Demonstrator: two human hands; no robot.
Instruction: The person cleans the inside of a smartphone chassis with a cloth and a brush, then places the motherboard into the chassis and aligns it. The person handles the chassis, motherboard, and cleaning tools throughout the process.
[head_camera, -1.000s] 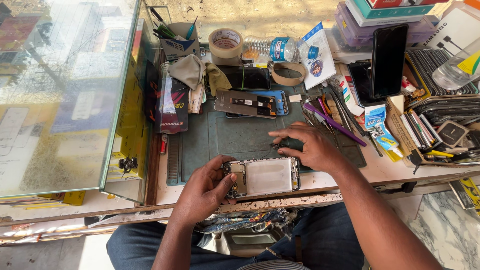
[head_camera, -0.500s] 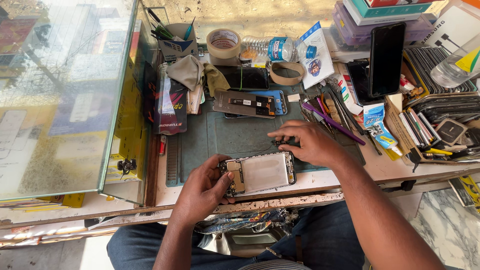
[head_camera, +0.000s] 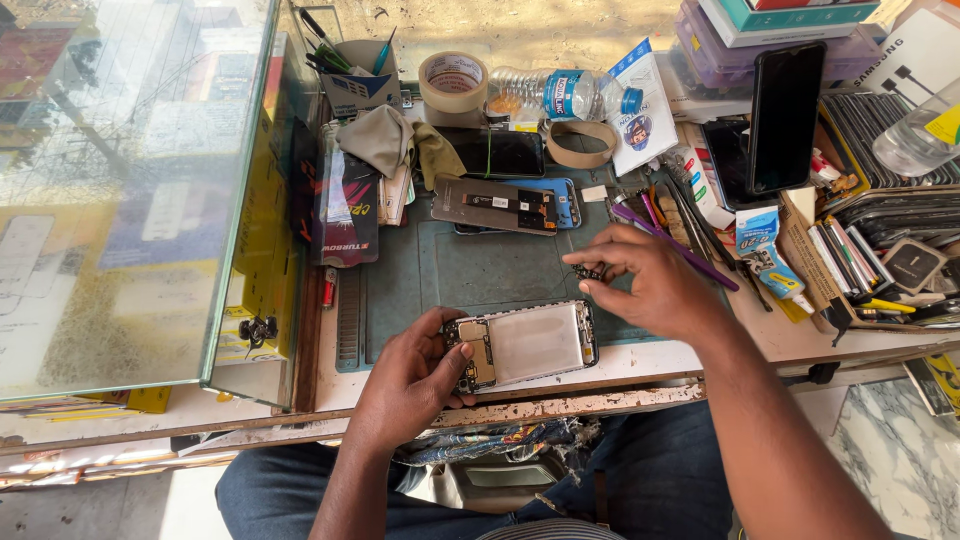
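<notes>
an opened phone is lying on the near edge of a green mat. the left hand is gripping the phone's left end. just beyond the phone, the right hand is pinching a small dark part between its fingertips.

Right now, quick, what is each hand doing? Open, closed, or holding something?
Left hand: closed on the end of the opened phone.
Right hand: fingertips pinched on a small dark part just above the phone.
</notes>
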